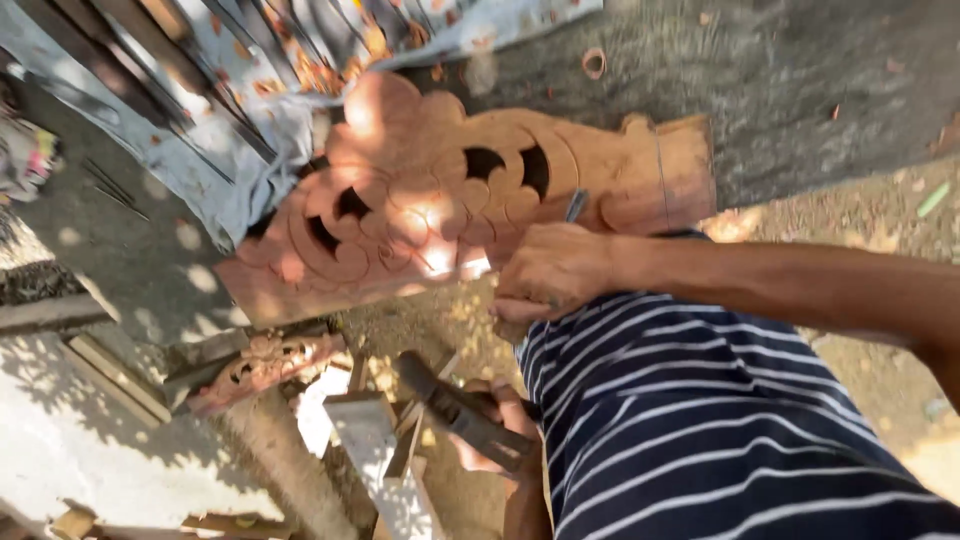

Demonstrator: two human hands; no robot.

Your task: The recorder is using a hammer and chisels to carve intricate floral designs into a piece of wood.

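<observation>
A reddish carved wooden panel (440, 195) with scroll cut-outs lies tilted on the ground ahead of me. My right hand (550, 272) is closed around a chisel (577, 205), whose metal blade rests against the panel's lower edge near its right end. Lower down, my left hand (492, 425) grips a dark wooden mallet (455, 412) held apart from the panel, close to my striped shirt (700, 430).
A smaller carved piece (262, 368) and wood offcuts (375, 450) lie at the lower left. Several dark metal tools lie on a grey cloth (200, 110) at the upper left. Wood chips litter the dirt ground (840, 210).
</observation>
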